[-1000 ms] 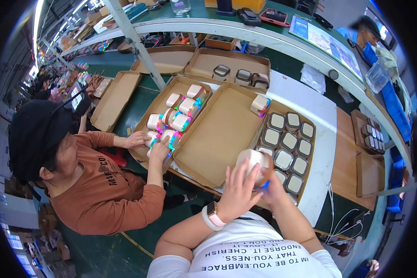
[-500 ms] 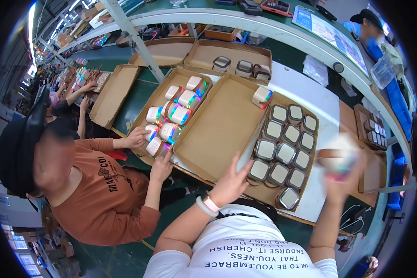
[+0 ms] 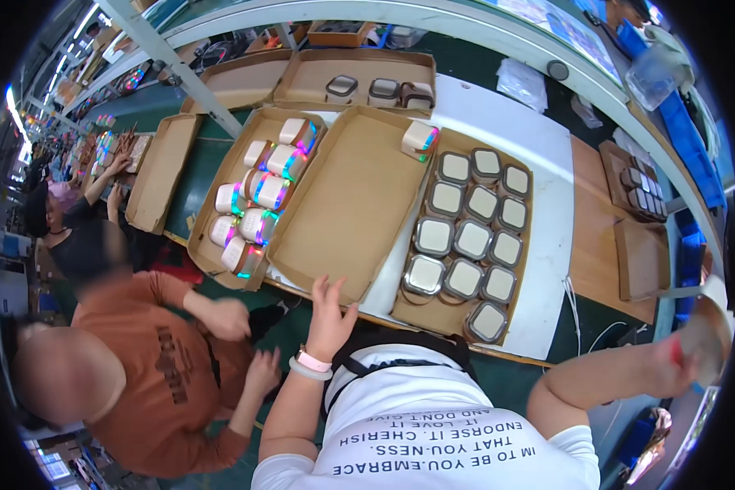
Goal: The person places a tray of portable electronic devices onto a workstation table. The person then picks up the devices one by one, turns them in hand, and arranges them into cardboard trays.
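My right hand (image 3: pixel 676 363) is stretched out to the far right, closed around a small rounded device with a brown strap (image 3: pixel 708 339). Motion blurs both. My left hand (image 3: pixel 330 317) hovers at the near edge of an almost bare cardboard tray (image 3: pixel 335 208), fingers spread and holding nothing. One lit white device (image 3: pixel 420 140) stands at that tray's far right corner. To its right, a cardboard tray (image 3: pixel 433 314) carries several square devices with pale tops and clear rims (image 3: pixel 472 239).
Left of the middle, a tray (image 3: pixel 212 261) holds several white devices glowing in colours (image 3: pixel 267 189). A co-worker in a brown top (image 3: pixel 159 359) stands close on my left. A metal frame bar (image 3: pixel 465 45) crosses above the bench. More trays (image 3: pixel 633 184) stand at the right.
My right hand has swung outward to the right with the device. My left hand has drawn back left, off the pale-topped devices. The co-worker's hands have left the lit devices. The view has shifted.
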### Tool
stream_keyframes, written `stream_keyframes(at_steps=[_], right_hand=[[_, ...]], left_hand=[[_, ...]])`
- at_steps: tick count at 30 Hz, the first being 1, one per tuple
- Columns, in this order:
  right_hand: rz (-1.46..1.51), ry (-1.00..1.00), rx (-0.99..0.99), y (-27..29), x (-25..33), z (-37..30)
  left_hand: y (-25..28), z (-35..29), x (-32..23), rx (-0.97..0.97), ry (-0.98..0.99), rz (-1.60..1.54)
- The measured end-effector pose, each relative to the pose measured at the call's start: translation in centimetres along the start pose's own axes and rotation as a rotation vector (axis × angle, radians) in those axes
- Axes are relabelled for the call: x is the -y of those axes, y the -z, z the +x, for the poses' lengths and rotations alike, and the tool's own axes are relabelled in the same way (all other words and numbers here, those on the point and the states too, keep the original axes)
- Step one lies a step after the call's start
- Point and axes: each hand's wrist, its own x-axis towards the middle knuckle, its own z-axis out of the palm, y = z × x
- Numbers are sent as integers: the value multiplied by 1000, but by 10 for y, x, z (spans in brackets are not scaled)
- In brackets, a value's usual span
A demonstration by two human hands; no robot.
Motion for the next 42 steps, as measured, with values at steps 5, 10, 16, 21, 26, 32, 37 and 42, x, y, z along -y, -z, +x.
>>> stream_keyframes(at_steps=[5, 10, 16, 21, 26, 32, 37, 42], right_hand=[[860, -745, 13, -26, 42, -33], [1336, -952, 1740, -26, 117, -195], [1050, -297, 1954, 18, 107, -261], [787, 153, 1805, 33, 104, -280], [663, 171, 1817, 43, 115, -281], [533, 150, 1828, 42, 127, -281], [470, 169, 1903, 41, 137, -274], [352, 142, 1917, 51, 142, -282]], left_hand=[[-10, 2, -8, 41, 40, -47], [-9, 1, -1, 37, 45, 24], [-12, -13, 9, 82, 121, 30], [-21, -20, 19, 167, 139, 104], [-18, -22, 23, 272, 171, 250], [-9, -7, 51, 377, 168, 266], [-8, 41, 77, 468, 105, 72], [-53, 117, 80, 363, -16, -164]])
